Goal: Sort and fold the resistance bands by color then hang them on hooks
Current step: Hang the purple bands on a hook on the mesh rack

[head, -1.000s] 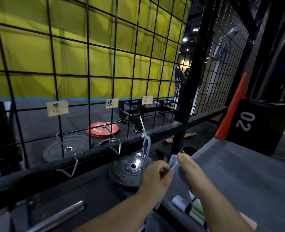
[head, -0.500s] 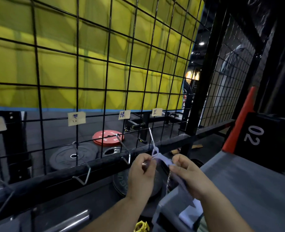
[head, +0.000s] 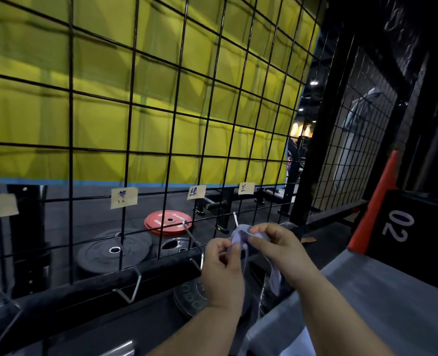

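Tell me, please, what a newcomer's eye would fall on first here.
The bright yellow curtain fills the upper left, behind a black wire grid. Low in the centre, the left hand and right hand pinch a pale purple band at a hook on that grid. A red weight plate lies beyond it.

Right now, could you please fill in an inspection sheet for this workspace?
Surface: grey platform at lower right.
Job's things: pale purple band held up at the right hook; whether it is over the hook cannot be told. The middle hook and left hook carry nothing. Above them, paper labels on the grid.
Clutter: red weight plate and black plates on the floor behind the grid.
Hands: left hand and right hand both pinch the band.
Cables: nothing seen.
Surroundings: black wire grid, yellow padding behind it, black box marked 02.
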The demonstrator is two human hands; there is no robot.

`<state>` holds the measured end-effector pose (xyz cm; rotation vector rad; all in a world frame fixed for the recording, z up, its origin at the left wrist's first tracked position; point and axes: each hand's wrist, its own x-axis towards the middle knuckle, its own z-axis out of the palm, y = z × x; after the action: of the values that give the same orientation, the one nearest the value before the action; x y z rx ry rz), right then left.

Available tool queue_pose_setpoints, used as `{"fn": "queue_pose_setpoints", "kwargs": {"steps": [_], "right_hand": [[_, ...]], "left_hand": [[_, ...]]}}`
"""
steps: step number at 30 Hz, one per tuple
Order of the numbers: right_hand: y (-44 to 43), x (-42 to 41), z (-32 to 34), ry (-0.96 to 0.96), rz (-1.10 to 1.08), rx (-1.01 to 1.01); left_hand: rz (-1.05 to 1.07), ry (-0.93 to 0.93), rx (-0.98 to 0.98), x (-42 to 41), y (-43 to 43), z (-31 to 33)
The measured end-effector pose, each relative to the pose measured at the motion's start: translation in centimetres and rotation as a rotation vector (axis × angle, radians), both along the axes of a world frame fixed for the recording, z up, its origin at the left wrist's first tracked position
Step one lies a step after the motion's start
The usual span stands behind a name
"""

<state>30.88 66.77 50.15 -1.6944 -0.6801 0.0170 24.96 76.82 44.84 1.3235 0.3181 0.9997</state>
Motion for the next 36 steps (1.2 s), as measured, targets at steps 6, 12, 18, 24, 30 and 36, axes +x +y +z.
{"fn": "queue_pose_setpoints", "kwargs": {"steps": [6, 12, 18, 24, 30, 36], "right_hand": [[1.6, 1.1, 0.7, -0.095, -0.010, -0.058], [2.3, 2.0, 0.1, -0.103, -0.008, -0.075], [2.6, 3.0, -0.7, -0.143, -0.081, -0.162], [2.1, 3.7, -1.4, -0.173, -0.114, -0.256], [1.1, 3.8, -2.4, -0.142, -0.147, -0.289], [-0.2, 4.0, -3.3, -0.044, -0.123, -0.262]], "left_hand": [[0.070, 0.025, 0.002, 1.0, -0.1, 0.4], [0.074, 0.047, 0.098, 1.5, -0.2, -0.5], [0.067, 0.191, 0.344, 1.6, 0.1, -1.8], [0.038, 0.291, 0.499, 1.3, 0.5, -1.8], [-0.045, 0.385, 0.478, 1.1, 0.9, -2.0], [-0.052, 0.391, 0.498, 1.1, 0.9, -2.4]]}}
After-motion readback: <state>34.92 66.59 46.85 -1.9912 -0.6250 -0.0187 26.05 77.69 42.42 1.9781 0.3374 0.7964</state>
